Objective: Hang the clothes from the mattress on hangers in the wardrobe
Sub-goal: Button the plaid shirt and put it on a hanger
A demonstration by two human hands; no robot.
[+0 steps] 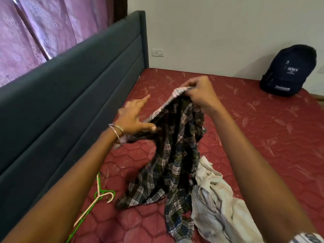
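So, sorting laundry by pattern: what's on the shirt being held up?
A dark plaid check in black, white and blue on the shirt; the head view shows it.

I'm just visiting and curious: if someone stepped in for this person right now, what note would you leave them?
Right hand: pinches the checked shirt at its top edge, lifted, lower part trailing on the mattress.
Left hand: open, fingers spread beside the shirt.
Pale shirt: crumpled on the mattress.
Hangers: lying by the headboard.
Done: nothing on a hanger yet.
Left: hang both shirts; the wardrobe is out of view.
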